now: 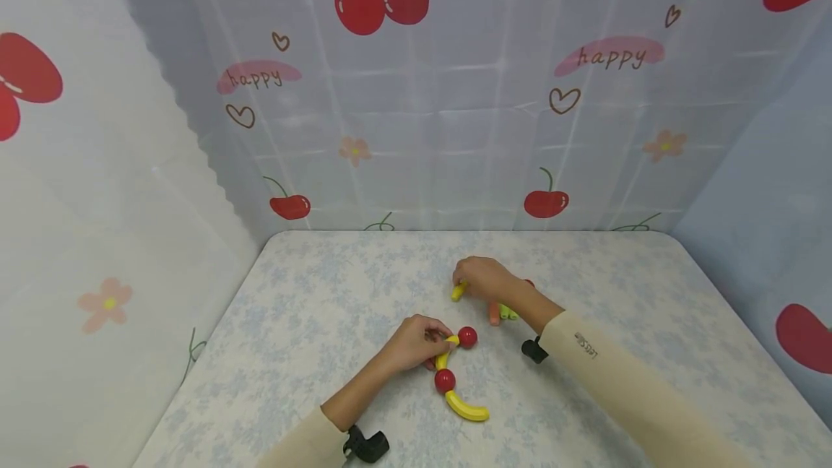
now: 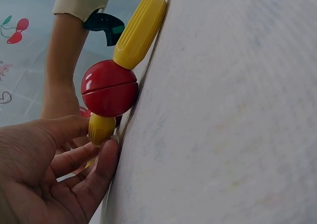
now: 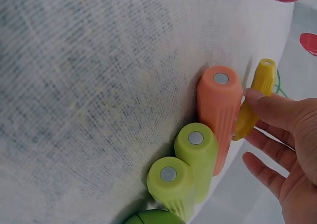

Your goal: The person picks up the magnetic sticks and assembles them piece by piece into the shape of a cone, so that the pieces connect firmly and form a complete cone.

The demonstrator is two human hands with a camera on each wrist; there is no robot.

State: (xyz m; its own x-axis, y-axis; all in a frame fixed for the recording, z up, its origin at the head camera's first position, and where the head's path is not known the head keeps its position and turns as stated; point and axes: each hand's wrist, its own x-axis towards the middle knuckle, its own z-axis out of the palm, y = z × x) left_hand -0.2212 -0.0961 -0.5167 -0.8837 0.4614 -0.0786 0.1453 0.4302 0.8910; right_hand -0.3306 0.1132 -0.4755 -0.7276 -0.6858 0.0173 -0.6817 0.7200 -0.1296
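My left hand (image 1: 411,344) pinches a yellow curved rod (image 1: 442,361) between thumb and fingers. This rod belongs to a chain on the table: one red ball (image 1: 467,337) sits at its far end, another red ball (image 1: 445,380) at its near end. From the nearer ball, a second yellow curved rod (image 1: 469,410) bends off to the right. Farther back, my right hand (image 1: 482,277) pinches a separate yellow rod (image 3: 258,87) between thumb and fingers. Close beside it in the right wrist view are an orange rod (image 3: 218,102) and two light-green rods (image 3: 195,157), with silver discs on their ends.
A green ball (image 3: 154,218) shows at the bottom of the right wrist view. Behind the right forearm, a bit of something red (image 1: 529,282) peeks out. The patterned tabletop (image 1: 338,273) meets cherry-printed curtains (image 1: 455,128) at the back and sides.
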